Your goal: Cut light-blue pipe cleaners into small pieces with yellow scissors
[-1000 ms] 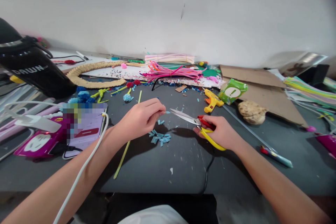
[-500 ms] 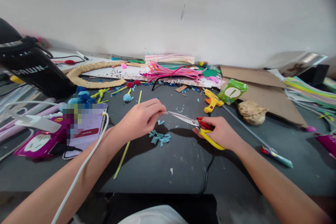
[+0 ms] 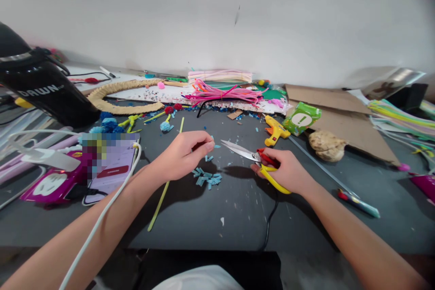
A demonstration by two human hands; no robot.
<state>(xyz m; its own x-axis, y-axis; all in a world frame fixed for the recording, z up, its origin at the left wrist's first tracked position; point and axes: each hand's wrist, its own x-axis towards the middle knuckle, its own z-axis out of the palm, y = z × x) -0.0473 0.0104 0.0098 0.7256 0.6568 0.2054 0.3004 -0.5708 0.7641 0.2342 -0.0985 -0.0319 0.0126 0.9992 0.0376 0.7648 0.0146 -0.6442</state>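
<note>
My left hand (image 3: pixel 183 154) hovers over the dark table (image 3: pixel 238 208) with its fingertips pinched on a tiny blue strip piece (image 3: pixel 216 146). My right hand (image 3: pixel 285 170) grips red-and-yellow-handled scissors (image 3: pixel 251 157); their blades point left toward my left fingertips and look nearly closed. Below and between the hands lies a small pile of cut blue bits (image 3: pixel 206 177). A thin yellow-green stick (image 3: pixel 163 192) runs under my left forearm.
A phone on a magenta case (image 3: pixel 108 165) with a white cable (image 3: pixel 102 217) lies left. A black bottle (image 3: pixel 41 86), woven ring (image 3: pixel 118 95), pink pipe cleaners (image 3: pixel 224 93), yellow glue gun (image 3: pixel 275 130), green packet (image 3: pixel 301 118), cardboard (image 3: pixel 343 113) and a pen (image 3: pixel 356 201) surround the hands.
The scissors have drawn back slightly to the right from my left fingertips. My left hand has shifted a little, still pinching the blue piece.
</note>
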